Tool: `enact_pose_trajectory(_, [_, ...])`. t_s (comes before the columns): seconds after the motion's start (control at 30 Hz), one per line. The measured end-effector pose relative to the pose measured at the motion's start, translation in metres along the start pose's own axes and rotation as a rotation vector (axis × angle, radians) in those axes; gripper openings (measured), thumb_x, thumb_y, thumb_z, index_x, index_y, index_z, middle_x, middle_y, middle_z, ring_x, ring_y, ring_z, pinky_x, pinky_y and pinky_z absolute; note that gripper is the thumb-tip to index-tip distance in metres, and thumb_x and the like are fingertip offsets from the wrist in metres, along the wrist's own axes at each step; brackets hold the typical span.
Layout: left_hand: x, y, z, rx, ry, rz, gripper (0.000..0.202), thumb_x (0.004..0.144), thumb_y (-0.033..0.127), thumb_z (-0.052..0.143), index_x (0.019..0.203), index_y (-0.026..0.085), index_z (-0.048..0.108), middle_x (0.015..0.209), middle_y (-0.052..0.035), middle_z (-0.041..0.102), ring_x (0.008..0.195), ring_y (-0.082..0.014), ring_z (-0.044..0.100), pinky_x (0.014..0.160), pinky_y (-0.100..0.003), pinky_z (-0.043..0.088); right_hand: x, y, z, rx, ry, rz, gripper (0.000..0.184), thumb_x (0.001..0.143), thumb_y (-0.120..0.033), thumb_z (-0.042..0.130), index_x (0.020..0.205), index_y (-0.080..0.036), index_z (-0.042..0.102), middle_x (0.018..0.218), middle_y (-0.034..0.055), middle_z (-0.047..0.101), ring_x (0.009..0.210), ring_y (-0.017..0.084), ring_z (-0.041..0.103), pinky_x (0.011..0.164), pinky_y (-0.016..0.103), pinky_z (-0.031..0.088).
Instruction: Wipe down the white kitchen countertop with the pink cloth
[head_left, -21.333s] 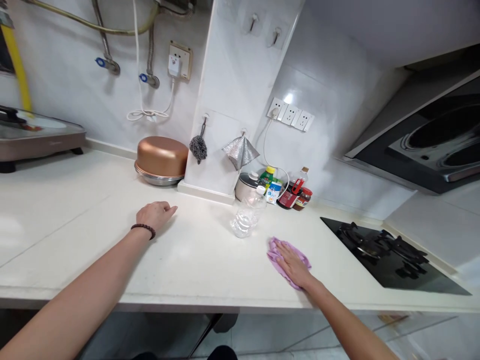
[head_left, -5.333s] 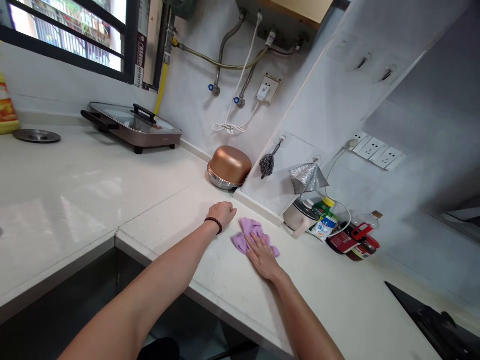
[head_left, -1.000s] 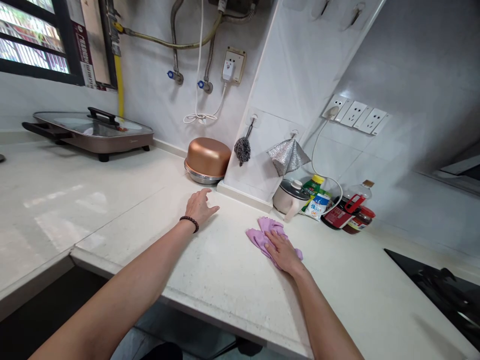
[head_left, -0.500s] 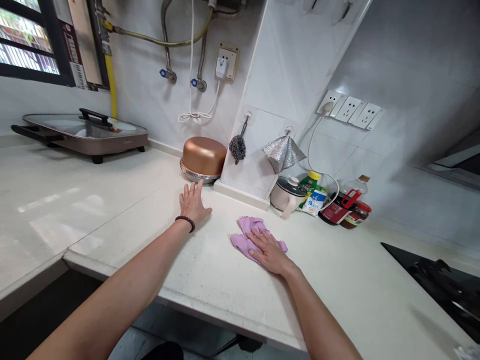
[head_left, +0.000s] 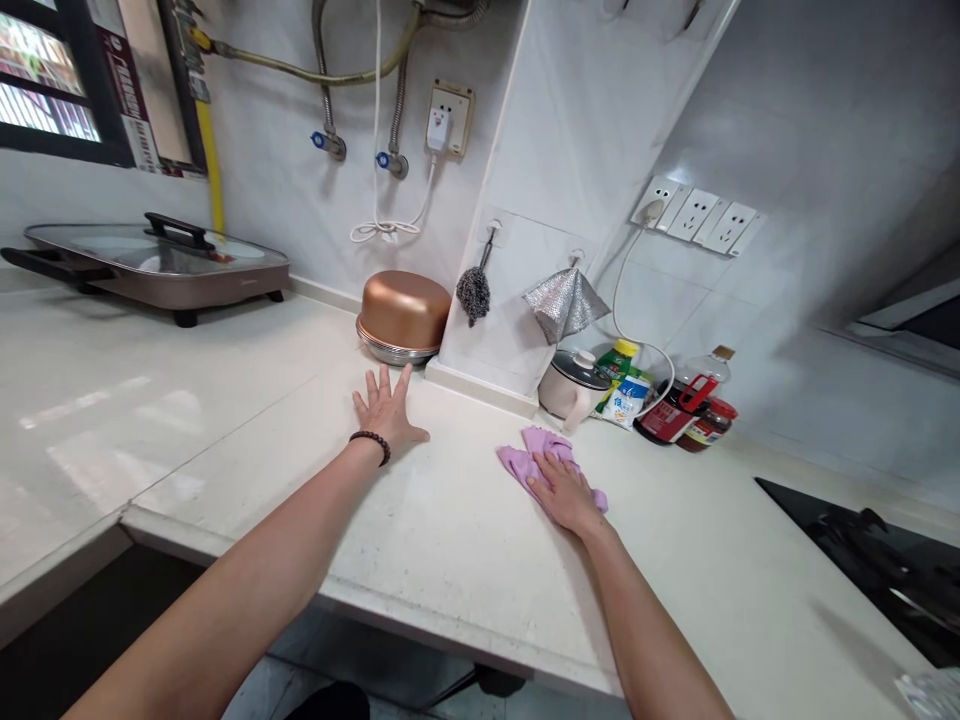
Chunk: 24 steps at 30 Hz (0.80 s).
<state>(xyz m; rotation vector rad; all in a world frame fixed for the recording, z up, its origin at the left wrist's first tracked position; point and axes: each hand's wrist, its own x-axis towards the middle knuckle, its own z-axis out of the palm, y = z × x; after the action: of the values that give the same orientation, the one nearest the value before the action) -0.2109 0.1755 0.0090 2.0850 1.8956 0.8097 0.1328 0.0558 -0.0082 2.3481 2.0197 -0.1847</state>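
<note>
My right hand (head_left: pixel 565 490) lies flat on a crumpled purple cleaning cloth (head_left: pixel 551 440), pressing it to the white countertop (head_left: pixel 450 540). Its fingers are stretched out over the fabric, and part of the cloth is hidden under the palm. On the left, my left hand (head_left: pixel 386 410) is open with fingers spread and holds nothing. A dark beaded bracelet circles that wrist. Just beyond its fingertips, a copper-coloured round pan (head_left: pixel 407 308) sits upside down on a silvery dish against the wall.
An electric griddle (head_left: pixel 161 275) with a glass lid stands at the back left. A small lidded pot (head_left: pixel 570 388), a white packet (head_left: pixel 628 402), a bottle (head_left: pixel 667 415) and a jar (head_left: pixel 707 428) line the wall. A black hob (head_left: pixel 862 560) is at the right. A steel scrubber (head_left: pixel 474 293) hangs above.
My right hand has slid to the right and slightly away from me, carrying the purple cloth along. The left hand has stayed nearly in place, its fingers spread a little wider.
</note>
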Motion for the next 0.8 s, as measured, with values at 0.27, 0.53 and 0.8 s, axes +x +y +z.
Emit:
enact_pose_trajectory(0.27, [0.0011, -0.0014, 0.0022, 0.041, -0.038, 0.002, 0.138, 0.058, 0.040, 0.095, 0.171, 0.031, 0.016, 0.178, -0.0232, 0.000, 0.162, -0.0483, -0.007, 0.123, -0.077, 0.007, -0.0006, -0.0011, -0.0005, 0.010, -0.007, 0.005, 0.067, 0.111, -0.061, 0.027, 0.171, -0.031, 0.023, 0.176, 0.0014, 0.010, 0.162, 0.032, 0.007, 0.129, 0.057, 0.013])
enact_pose_trajectory(0.53, [-0.0008, 0.0021, -0.0010, -0.006, 0.005, -0.007, 0.127, 0.069, 0.058, 0.087, 0.171, 0.028, 0.017, 0.177, -0.0237, 0.007, 0.163, -0.0455, -0.004, 0.124, -0.075, 0.007, 0.0004, 0.0027, 0.0021, 0.041, 0.009, -0.010, 0.068, 0.111, -0.062, 0.026, 0.171, -0.032, 0.024, 0.176, 0.0003, 0.011, 0.162, 0.034, 0.006, 0.129, 0.058, 0.013])
enact_pose_trajectory(0.8, [0.0012, 0.0004, -0.0003, -0.057, 0.119, -0.033, 0.101, 0.077, 0.017, 0.069, 0.168, 0.024, 0.024, 0.177, -0.0188, 0.018, 0.165, -0.0368, 0.002, 0.130, -0.067, 0.010, -0.0043, -0.0039, 0.0001, 0.017, -0.012, -0.068, 0.067, 0.111, -0.059, 0.028, 0.171, -0.030, 0.023, 0.176, 0.0015, 0.010, 0.162, 0.033, 0.007, 0.130, 0.055, 0.012])
